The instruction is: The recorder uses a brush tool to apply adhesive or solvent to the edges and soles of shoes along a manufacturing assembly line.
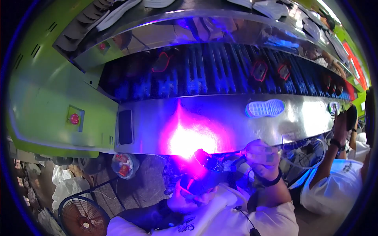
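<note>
Fingers bunched on your right hand [263, 157], four o'clock, and curled on your left [189, 200], six; can't tell what they pinch. Dark glossy piece [214, 163] between, five o'clock. Glare [192, 141] could mask slippage.

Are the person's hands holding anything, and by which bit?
The left hand seems to grip a dark thing by its near end; glare hides what it is. Whether the right hand holds anything, I can't tell.
</note>
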The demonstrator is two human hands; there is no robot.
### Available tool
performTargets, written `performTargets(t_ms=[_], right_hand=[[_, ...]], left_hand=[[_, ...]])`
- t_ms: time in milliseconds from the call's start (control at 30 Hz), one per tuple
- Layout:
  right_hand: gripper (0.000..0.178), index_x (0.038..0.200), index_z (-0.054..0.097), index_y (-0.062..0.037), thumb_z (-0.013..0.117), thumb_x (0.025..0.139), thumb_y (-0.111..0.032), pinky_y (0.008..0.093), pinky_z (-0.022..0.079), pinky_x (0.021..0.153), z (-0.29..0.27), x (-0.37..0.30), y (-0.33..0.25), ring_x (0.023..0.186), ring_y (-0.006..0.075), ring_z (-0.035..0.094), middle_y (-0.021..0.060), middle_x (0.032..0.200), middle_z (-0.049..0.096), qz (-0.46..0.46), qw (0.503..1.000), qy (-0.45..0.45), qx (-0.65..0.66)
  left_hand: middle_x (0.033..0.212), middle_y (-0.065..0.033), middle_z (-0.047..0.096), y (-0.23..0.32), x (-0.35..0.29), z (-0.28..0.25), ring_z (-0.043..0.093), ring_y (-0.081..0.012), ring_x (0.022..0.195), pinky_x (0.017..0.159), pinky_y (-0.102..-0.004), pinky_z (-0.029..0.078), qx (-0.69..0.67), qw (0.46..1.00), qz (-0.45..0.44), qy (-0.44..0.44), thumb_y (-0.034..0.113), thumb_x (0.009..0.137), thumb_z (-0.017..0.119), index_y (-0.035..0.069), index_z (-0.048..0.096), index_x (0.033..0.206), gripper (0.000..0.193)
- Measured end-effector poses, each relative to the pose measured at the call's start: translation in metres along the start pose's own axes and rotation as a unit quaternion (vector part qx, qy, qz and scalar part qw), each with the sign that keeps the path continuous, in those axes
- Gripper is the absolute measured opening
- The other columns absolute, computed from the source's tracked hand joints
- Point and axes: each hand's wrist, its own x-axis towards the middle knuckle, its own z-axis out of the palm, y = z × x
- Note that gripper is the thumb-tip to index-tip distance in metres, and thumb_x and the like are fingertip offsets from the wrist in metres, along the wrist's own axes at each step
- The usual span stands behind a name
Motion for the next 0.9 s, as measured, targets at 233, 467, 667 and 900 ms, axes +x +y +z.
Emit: performTargets(t_ms=[233, 467, 667, 900], right_hand=[[0.032, 0.125, 0.073, -0.0034, 0.071, 0.098, -0.02, 0.0424, 0.056, 0.089, 0.029, -0.001, 0.031, 0.101, 0.0324, 0.071, 0.0202, 0.12, 0.072, 0.288, 0.946, 0.045, -0.141], [0.037, 0.134, 0.071, -0.0084, 0.072, 0.098, -0.02, 0.0418, 0.054, 0.097, 0.029, -0.012, 0.05, 0.102, 0.0239, 0.071, 0.016, 0.111, 0.075, 0.304, 0.931, 0.039, 0.196], [0.041, 0.139, 0.065, -0.0028, 0.069, 0.101, -0.015, 0.0368, 0.05, 0.104, 0.01, -0.036, 0.121, 0.117, 0.0202, 0.066, 0.0151, 0.124, 0.073, 0.35, 0.91, 0.198, 0.102], [0.042, 0.143, 0.061, -0.001, 0.066, 0.103, -0.013, 0.0344, 0.051, 0.097, 0.009, -0.045, 0.133, 0.111, 0.0182, 0.066, 0.0112, 0.124, 0.071, 0.33, 0.919, 0.208, 0.053]], left_hand=[[0.113, -0.0159, 0.068, 0.067, 0.048, -0.061, 0.069, -0.0261, 0.1, 0.086, -0.0419, 0.058, -0.208, 0.972, 0.004, -0.112, 0.035, 0.108, 0.048, 0.003, 0.053, 0.134, 0.042], [0.151, -0.016, 0.048, 0.175, 0.09, -0.035, 0.056, -0.0278, 0.133, 0.113, -0.0444, 0.045, 0.146, 0.969, 0.18, 0.082, 0.016, 0.097, 0.069, 0.006, 0.009, 0.167, 0.093], [0.15, -0.021, 0.046, 0.255, 0.169, -0.024, 0.048, -0.0311, 0.138, 0.115, -0.0446, 0.04, 0.504, 0.816, 0.226, 0.168, 0.025, 0.086, 0.083, 0.003, 0.022, 0.158, 0.096], [0.132, -0.0238, 0.064, 0.368, 0.328, 0.057, 0.063, -0.0354, 0.121, 0.106, -0.0459, 0.047, 0.772, 0.582, 0.19, 0.17, 0.047, 0.082, 0.082, 0.002, 0.054, 0.142, 0.08]])
